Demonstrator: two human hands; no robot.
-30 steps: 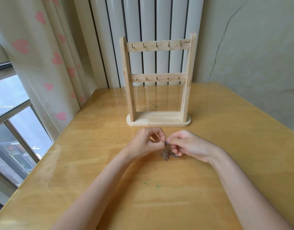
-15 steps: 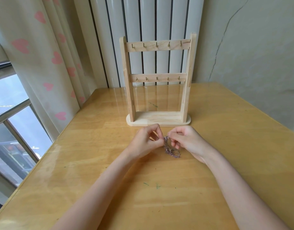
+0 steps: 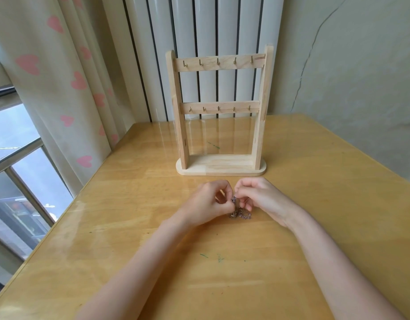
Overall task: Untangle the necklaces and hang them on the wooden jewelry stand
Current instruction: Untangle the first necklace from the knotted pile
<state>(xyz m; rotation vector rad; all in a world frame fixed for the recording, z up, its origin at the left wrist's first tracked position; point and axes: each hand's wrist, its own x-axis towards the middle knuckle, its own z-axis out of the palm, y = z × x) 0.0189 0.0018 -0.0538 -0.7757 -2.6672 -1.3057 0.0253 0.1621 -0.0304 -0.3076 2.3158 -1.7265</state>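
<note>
A small tangled clump of thin metal necklaces [image 3: 239, 213] hangs between my two hands, its lower part touching the wooden table [image 3: 315, 204]. My left hand [image 3: 208, 202] pinches the top of the clump from the left with curled fingers. My right hand [image 3: 261, 199] pinches it from the right, fingers curled over the chain. The wooden jewelry stand [image 3: 220, 112] stands upright just beyond my hands, with two crossbars of small brass hooks. All the hooks are bare.
A white radiator [image 3: 199, 42] stands against the wall behind the stand. A curtain with pink hearts [image 3: 60, 77] and a window [image 3: 14, 158] border the table's left edge. A cracked wall runs along the right side.
The chain clump dropped lower and now touches the table again. Both hands stayed pinched on it, shifting slightly while working the tangle.
</note>
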